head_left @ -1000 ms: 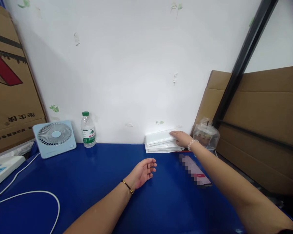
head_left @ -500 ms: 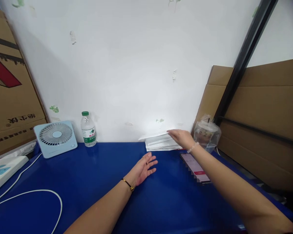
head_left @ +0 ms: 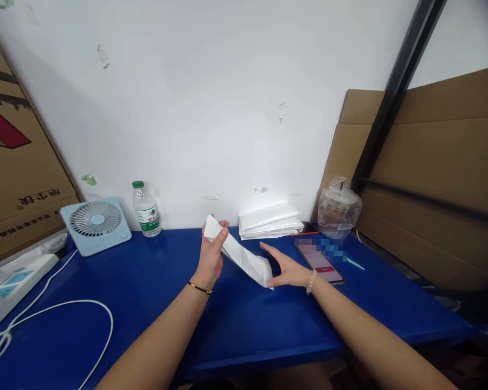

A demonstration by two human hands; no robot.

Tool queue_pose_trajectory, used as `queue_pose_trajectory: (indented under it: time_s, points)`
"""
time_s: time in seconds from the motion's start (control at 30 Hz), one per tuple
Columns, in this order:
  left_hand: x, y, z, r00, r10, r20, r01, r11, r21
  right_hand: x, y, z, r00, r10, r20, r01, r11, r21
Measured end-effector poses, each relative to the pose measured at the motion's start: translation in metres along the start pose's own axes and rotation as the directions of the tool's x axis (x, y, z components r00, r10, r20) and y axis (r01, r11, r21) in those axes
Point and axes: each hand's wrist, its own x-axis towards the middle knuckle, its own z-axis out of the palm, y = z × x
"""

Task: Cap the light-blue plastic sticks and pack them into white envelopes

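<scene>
A long folded white packet, thin and slightly shiny, slants down from left to right above the table. My left hand is closed on its upper left end, thumb in front and fingers behind. At the lower right end, my right hand has thumb and fingers spread apart; its thumb is at the packet's corner, though whether it presses there I cannot tell. Behind the hands, a stack of similar white packets lies against the wall.
On the blue table, a light blue fan and a water bottle stand left, near a power strip and white cable. Right are a phone, another dark phone, a bagged drink cup and cardboard.
My right hand has brought a white packet from the stack toward the middle, and my left hand has closed on it. The right hand's fingers have spread. The view has shifted slightly.
</scene>
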Motion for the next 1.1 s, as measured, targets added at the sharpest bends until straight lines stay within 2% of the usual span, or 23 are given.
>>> queue_pose_trajectory:
  time_s: [0.1,0.37,0.5,0.7,0.83,0.9,0.93,1.0,1.1]
  points:
    - [-0.002,0.016,0.009,0.998,0.052,0.028,-0.052,0.999,-0.008,-0.001,0.006,0.001,1.0,0.013,0.017,-0.013,0.999,0.036]
    - [0.001,0.054,0.033,0.985,0.164,0.044,-0.164,0.986,-0.002,0.002,0.006,0.009,1.0,-0.003,0.009,0.004,0.999,-0.037]
    - [0.005,0.075,0.037,0.975,0.207,0.076,-0.211,0.976,0.053,0.002,0.001,0.01,1.0,-0.006,0.006,0.007,0.993,-0.118]
    - [0.018,0.12,0.044,0.953,0.282,0.115,-0.298,0.939,0.17,0.003,-0.002,0.008,0.996,-0.046,0.07,0.059,0.978,-0.198]
    - [0.025,0.138,0.039,0.929,0.303,0.213,-0.355,0.892,0.281,0.003,-0.003,0.007,0.995,-0.06,0.08,0.075,0.976,-0.206]
    - [0.028,0.134,0.027,0.914,0.24,0.328,-0.369,0.829,0.42,0.003,-0.004,0.008,0.994,-0.069,0.088,0.086,0.974,-0.209]
    - [0.029,0.129,0.018,0.904,0.178,0.389,-0.375,0.767,0.52,0.003,-0.004,0.008,0.993,-0.07,0.092,0.088,0.974,-0.21]
    - [0.029,0.114,-0.004,0.888,-0.016,0.46,-0.377,0.548,0.747,0.002,-0.005,0.007,0.993,-0.066,0.1,0.086,0.973,-0.213]
    - [0.029,0.085,-0.04,0.885,-0.234,0.402,-0.357,0.213,0.909,0.002,-0.005,0.006,0.992,-0.06,0.108,0.084,0.97,-0.23]
